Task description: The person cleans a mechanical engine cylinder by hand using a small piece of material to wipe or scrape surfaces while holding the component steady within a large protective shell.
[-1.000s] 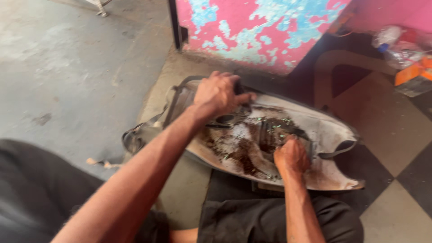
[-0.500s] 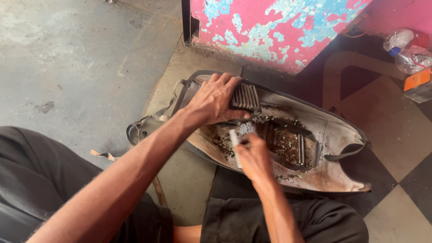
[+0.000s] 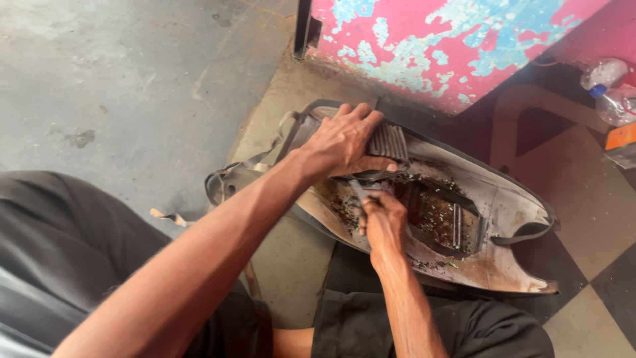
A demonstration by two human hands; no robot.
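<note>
A dirty, rust-stained scooter body panel (image 3: 503, 199) lies upside down on the floor in front of my knees. My left hand (image 3: 344, 139) presses down on its ribbed grey part at the upper left edge, fingers spread over the ribs. My right hand (image 3: 383, 222) is closed around a small pale tool whose tip sticks up just under the left hand. It works against the crusted inner surface. Dark grime and small green flecks cover the panel's recessed middle (image 3: 440, 222).
A wall with peeling pink and blue paint (image 3: 437, 46) stands just behind the panel. Plastic bottles (image 3: 609, 89) and an orange-edged object sit at the far right. Bare concrete floor (image 3: 119, 86) spreads left; checkered tiles (image 3: 596, 219) lie right. My dark trousers (image 3: 59, 252) fill the lower left.
My right hand moved left from the panel's middle to just under my left hand, still gripping the small tool. The left hand stayed on the ribbed part.
</note>
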